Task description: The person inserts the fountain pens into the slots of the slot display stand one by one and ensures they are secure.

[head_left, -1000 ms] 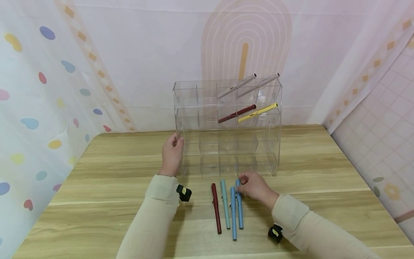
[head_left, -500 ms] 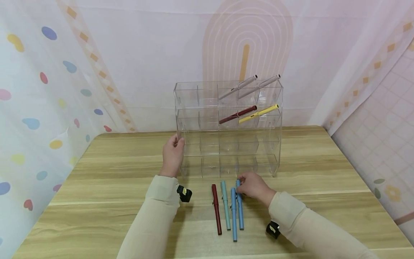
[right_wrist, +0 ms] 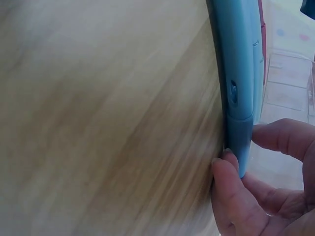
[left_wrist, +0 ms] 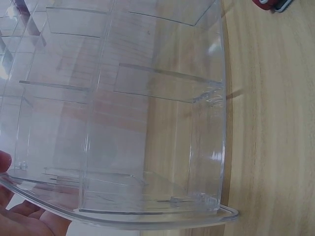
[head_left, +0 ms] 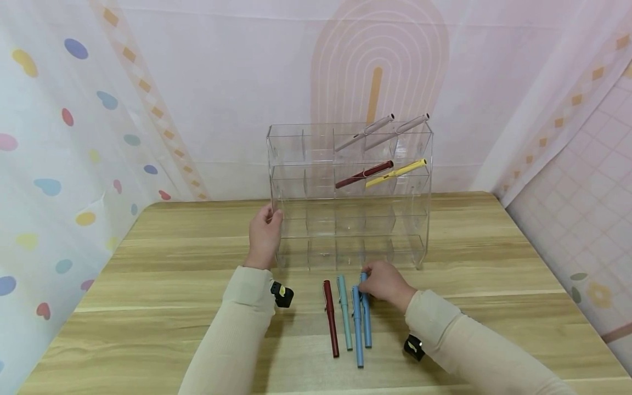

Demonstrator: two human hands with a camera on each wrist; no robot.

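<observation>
My left hand (head_left: 264, 236) grips the left side panel of a clear acrylic pen rack (head_left: 349, 236), thumb in front; in the left wrist view that hand (left_wrist: 34, 216) shows at the panel's edge. My right hand (head_left: 387, 282) pinches the far end of the rightmost blue pen (head_left: 366, 323), which lies on the table. Up close in the right wrist view, thumb and fingertips sit on either side of this blue pen (right_wrist: 240, 98). Beside it lie a second blue pen (head_left: 358, 334), a mint-green pen (head_left: 345, 315) and a dark red pen (head_left: 331, 321).
The rack's upper tiers hold two pale pens, one (head_left: 365, 133) left of the other (head_left: 399, 131), plus a dark red pen (head_left: 364, 174) and a yellow pen (head_left: 396, 173), all slanting. A wooden table (head_left: 163, 285) lies beneath, with a patterned cloth (head_left: 227, 82) behind.
My right hand's fingers have closed on the blue pen's far end, and its wrist has shifted slightly left. The left hand keeps its grip on the rack.
</observation>
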